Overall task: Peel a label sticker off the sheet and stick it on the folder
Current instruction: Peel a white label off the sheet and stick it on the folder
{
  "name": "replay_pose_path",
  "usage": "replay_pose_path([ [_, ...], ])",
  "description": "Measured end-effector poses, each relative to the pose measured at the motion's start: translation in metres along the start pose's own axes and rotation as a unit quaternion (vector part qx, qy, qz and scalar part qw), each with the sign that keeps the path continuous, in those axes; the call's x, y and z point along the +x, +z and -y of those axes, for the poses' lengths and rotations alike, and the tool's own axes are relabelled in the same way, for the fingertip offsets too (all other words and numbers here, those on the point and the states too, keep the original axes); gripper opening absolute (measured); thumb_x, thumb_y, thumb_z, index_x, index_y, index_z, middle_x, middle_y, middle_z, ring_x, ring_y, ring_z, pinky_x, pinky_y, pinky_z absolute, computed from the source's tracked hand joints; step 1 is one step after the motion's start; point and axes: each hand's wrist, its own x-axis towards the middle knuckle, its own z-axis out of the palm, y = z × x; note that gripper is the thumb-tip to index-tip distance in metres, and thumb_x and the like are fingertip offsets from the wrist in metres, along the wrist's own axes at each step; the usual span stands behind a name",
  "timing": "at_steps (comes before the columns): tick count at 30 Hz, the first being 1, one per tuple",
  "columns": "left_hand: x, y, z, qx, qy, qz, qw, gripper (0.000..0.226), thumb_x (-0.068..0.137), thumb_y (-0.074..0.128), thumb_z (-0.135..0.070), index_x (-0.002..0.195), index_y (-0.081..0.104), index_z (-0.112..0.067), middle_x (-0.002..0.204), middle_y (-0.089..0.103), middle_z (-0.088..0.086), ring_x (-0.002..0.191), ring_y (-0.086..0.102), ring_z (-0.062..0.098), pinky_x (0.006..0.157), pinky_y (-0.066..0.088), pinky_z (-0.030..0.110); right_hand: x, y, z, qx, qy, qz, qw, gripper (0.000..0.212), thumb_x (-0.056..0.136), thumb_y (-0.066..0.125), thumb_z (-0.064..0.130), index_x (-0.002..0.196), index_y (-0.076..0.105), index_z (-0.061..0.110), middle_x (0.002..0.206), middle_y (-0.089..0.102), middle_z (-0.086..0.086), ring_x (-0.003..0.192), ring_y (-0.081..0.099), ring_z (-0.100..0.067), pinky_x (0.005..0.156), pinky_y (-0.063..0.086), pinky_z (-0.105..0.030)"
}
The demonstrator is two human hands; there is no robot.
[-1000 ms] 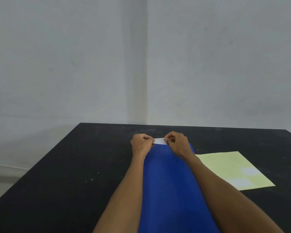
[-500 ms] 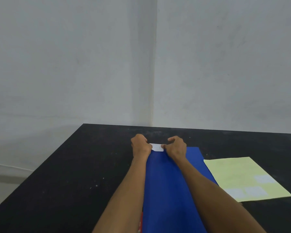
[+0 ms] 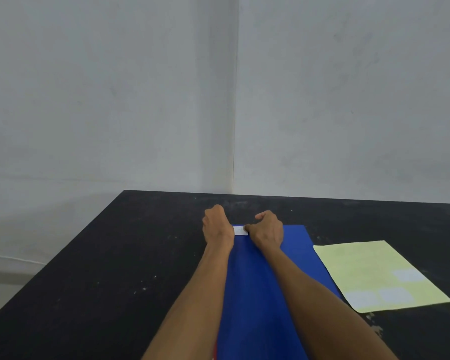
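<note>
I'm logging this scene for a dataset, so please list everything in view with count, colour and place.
Table: one, black, speckled, set in a wall corner.
Folder: one, blue, flat at table centre.
Label sticker: one, white, at the folder's far edge, between both hands.
Sticker sheet: one, pale yellow, right of the folder; three pale labels on it.
Walls: two, grey-white.
Left hand: one, on the sticker's left end.
Right hand: one, on its right end.

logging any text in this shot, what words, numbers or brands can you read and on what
None can be read.
White label sticker between the left hand and right hand: looks blank where it shows.
Blue folder: plain, no print visible.
Yellow sheet with its remaining pale stickers: no legible marks.
Black table: only white specks, no writing.
</note>
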Motion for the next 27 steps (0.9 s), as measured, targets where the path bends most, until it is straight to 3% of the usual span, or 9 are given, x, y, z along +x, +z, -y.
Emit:
replay_pose_path([
  [6,0.003,-0.003,0.001,-0.003,-0.033,0.022,0.999,0.018,0.086,0.074,-0.005,0.091,0.057,-0.009,0.091,0.062,0.007,0.071,0.055,0.015,0.059,0.048,0.027,0.001,0.001,-0.001,-0.005,-0.002,-0.008,1.0,0.043,0.076,0.08,0.024,0.112,0.06,0.014,0.106,0.068,-0.004,0.083,0.053,-0.015,0.07,0.047,-0.031],
  [12,0.001,-0.001,0.004,-0.021,-0.042,0.022,0.999,0.018,0.083,0.072,0.001,0.098,0.063,-0.001,0.1,0.066,0.014,0.088,0.068,0.027,0.058,0.048,0.03,-0.001,0.004,-0.003,-0.006,-0.011,-0.025,1.0,0.04,0.078,0.078,0.024,0.112,0.059,0.015,0.101,0.069,-0.003,0.081,0.052,-0.013,0.072,0.051,-0.032],
  [21,0.001,0.003,0.005,-0.004,-0.039,0.012,0.999,0.019,0.087,0.071,-0.002,0.103,0.061,-0.002,0.105,0.065,0.014,0.091,0.066,0.025,0.065,0.052,0.031,-0.003,0.007,-0.005,-0.004,-0.019,-0.033,0.999,0.036,0.078,0.077,0.025,0.109,0.06,0.016,0.096,0.069,-0.003,0.078,0.054,-0.013,0.074,0.054,-0.035],
  [23,0.002,0.003,0.006,0.006,-0.027,0.01,1.0,0.017,0.088,0.07,-0.004,0.101,0.06,-0.004,0.104,0.064,0.013,0.084,0.062,0.021,0.064,0.05,0.029,-0.003,0.008,-0.006,-0.004,-0.024,-0.034,0.999,0.035,0.078,0.077,0.025,0.107,0.06,0.016,0.095,0.069,-0.002,0.079,0.055,-0.013,0.074,0.054,-0.036],
  [27,0.002,0.007,0.007,0.04,0.017,0.023,0.999,0.009,0.091,0.066,-0.004,0.099,0.067,-0.006,0.102,0.068,0.011,0.08,0.062,0.019,0.064,0.052,0.028,-0.004,0.012,-0.008,-0.013,-0.046,-0.036,0.998,0.023,0.081,0.073,0.024,0.099,0.06,0.021,0.09,0.07,0.002,0.085,0.063,-0.017,0.085,0.052,-0.041],
])
